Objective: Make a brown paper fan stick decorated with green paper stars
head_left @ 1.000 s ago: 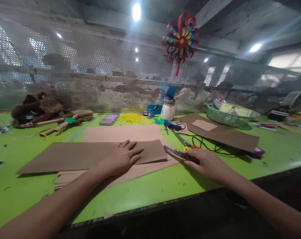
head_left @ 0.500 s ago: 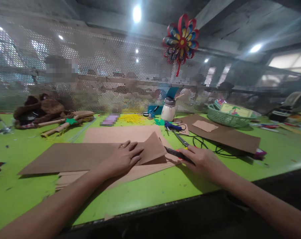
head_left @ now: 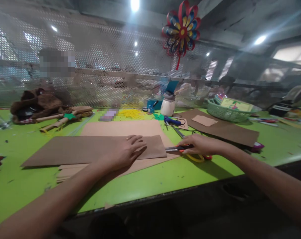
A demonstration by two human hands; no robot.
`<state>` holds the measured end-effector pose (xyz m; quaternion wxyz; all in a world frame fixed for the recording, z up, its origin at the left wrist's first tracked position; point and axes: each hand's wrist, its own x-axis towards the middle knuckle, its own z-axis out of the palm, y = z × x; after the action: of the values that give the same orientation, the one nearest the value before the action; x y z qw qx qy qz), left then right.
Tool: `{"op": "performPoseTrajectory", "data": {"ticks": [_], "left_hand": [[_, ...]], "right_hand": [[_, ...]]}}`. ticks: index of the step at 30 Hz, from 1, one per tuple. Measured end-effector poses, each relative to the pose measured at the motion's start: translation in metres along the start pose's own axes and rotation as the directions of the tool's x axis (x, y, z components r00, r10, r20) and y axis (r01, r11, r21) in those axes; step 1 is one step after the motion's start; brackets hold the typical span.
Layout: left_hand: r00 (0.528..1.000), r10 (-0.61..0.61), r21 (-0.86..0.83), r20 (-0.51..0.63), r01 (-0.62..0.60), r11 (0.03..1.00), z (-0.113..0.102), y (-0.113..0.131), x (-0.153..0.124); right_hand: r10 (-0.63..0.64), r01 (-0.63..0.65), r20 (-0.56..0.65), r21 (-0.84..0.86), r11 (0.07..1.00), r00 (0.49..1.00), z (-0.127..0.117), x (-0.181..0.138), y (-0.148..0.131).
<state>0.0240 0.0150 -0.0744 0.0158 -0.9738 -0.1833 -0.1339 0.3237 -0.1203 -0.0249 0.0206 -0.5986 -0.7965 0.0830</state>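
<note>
My left hand (head_left: pixel 127 151) lies flat with fingers spread on a brown cardboard sheet (head_left: pixel 85 149) that tops a stack of lighter sheets (head_left: pixel 120 127). My right hand (head_left: pixel 202 145) is closed around a red and black utility knife (head_left: pixel 176 148), whose blade end points at the right edge of the brown sheet. Yellow-handled scissors (head_left: pixel 196 157) lie just under that hand on the green table (head_left: pixel 152 179).
A dark brown sheet (head_left: pixel 222 127) with a black cable lies at the right, behind it a green basket (head_left: pixel 226 113). A white jar (head_left: pixel 167 106), a blue tool (head_left: pixel 171 121), yellow shreds (head_left: pixel 132 114), wooden sticks and a brown furry thing (head_left: pixel 37 104) stand along the mesh wall.
The corner of the brown sheet rose half a second ago and now lies flat again. My right hand, with the knife, has lifted slightly and moved up beside the sheet's right edge.
</note>
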Motion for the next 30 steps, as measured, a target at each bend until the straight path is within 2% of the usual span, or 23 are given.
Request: {"op": "performPoseTrajectory", "data": {"ticks": [3, 6, 13, 17, 22, 30], "left_hand": [[0.996, 0.078, -0.071, 0.049, -0.075, 0.995, -0.005, 0.01, 0.001], [0.989, 0.122, -0.072, 0.079, -0.116, 0.991, -0.005, 0.015, 0.001], [0.99, 0.136, -0.113, 0.035, -0.131, 0.985, 0.005, 0.014, 0.007], [0.974, 0.224, -0.119, 0.033, -0.219, 0.968, 0.004, 0.018, 0.011], [0.949, 0.305, -0.137, 0.083, -0.292, 0.946, -0.002, 0.033, 0.009], [0.964, 0.26, -0.108, 0.058, -0.253, 0.961, 0.003, 0.048, 0.004]], "right_hand": [[-0.061, 0.06, 0.012, 0.057, 0.997, 0.998, 0.005, -0.002, 0.008], [-0.084, 0.085, -0.02, 0.068, 0.994, 0.996, 0.011, -0.015, 0.004], [-0.05, 0.056, -0.185, 0.026, 0.998, 0.981, 0.035, -0.046, -0.017], [-0.057, 0.061, -0.249, 0.01, 0.998, 0.967, 0.044, -0.055, -0.028], [0.007, 0.005, -0.237, 0.048, 0.999, 0.972, 0.048, -0.083, -0.045], [0.119, -0.106, -0.176, 0.082, 0.991, 0.977, 0.064, -0.113, -0.072]]}}
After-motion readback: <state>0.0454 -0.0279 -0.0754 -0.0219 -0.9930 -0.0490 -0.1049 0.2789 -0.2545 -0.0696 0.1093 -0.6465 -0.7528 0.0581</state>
